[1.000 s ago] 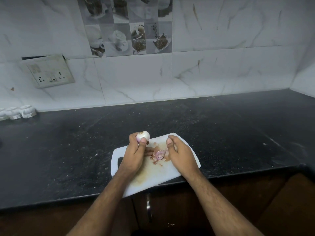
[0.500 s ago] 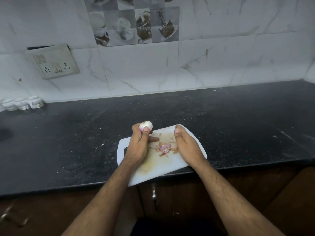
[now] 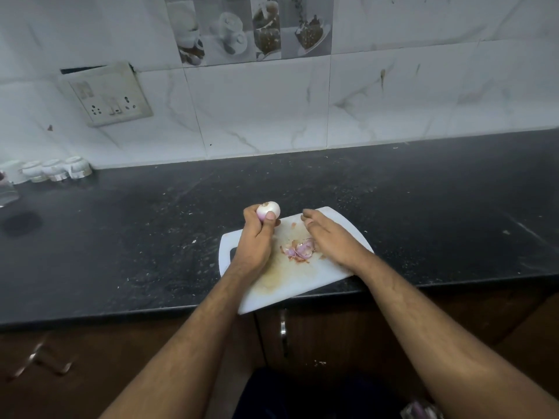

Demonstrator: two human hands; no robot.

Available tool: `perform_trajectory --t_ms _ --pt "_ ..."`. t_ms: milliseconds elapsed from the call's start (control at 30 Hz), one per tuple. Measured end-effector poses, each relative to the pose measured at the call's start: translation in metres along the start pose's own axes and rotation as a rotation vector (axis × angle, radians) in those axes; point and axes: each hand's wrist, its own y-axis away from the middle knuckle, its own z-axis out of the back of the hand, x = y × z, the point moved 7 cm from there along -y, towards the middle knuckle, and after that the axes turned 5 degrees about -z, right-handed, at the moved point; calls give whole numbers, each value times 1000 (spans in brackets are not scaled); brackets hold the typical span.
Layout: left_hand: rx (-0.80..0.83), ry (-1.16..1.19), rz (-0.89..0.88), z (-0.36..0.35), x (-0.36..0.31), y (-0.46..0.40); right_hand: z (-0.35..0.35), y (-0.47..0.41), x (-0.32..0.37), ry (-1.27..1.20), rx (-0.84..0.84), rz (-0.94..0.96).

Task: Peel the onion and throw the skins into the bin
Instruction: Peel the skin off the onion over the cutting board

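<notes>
Left hand (image 3: 255, 237) grips the peeled onion (image 3: 268, 210) at its fingertips, above the far left edge of the white cutting board (image 3: 302, 282). Right hand (image 3: 329, 237) lies open, fingers loosely extended, just beside the skins (image 3: 298, 251) piled mid-board on the dark bench (image 3: 151, 237).

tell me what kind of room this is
Most likely a home kitchen: a dark stone countertop against a marble-look tiled wall whose picture tiles show cups and food, and a white cutting board with onion skins on it.
</notes>
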Motion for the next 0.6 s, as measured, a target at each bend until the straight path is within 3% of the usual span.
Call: perform_trajectory --t_ms 233,367,433,533,600 --pt "21 31 43 0 5 -3 -18 -6 12 316 36 129" --pt "-21 212 91 -1 7 -8 -15 5 4 -81 122 143" --pt "-25 231 90 0 9 -10 -6 6 2 -296 89 121" --pt "6 207 76 -1 7 -9 7 3 -3 -371 -95 73" --pt "18 196 81 -1 7 -8 3 0 -4 -302 -74 32"
